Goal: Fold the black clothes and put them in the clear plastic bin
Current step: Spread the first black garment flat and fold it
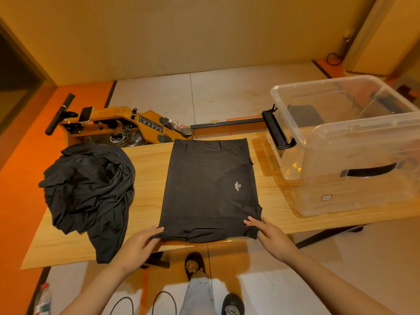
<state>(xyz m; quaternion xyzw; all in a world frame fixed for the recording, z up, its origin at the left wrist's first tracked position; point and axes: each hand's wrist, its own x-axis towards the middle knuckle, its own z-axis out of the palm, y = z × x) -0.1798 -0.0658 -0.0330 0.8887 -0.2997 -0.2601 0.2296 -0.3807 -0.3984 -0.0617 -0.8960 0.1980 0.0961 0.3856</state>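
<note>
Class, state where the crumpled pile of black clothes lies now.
In the head view, the crumpled pile of black clothes lies on the wooden table's left side, left of the half-folded black shirt.

Only thing you can actually read is "XL" in the small white print (238,186) on your folded black shirt (204,173), toward its 3 o'clock side. The lines under it are too tiny. Same for the sticker (326,197) on the clear bin (363,201) at 3 o'clock and the panel labels (151,125) and round logo (117,138) on the rowing machine (109,114) at 11 o'clock: all unreadable.
</note>
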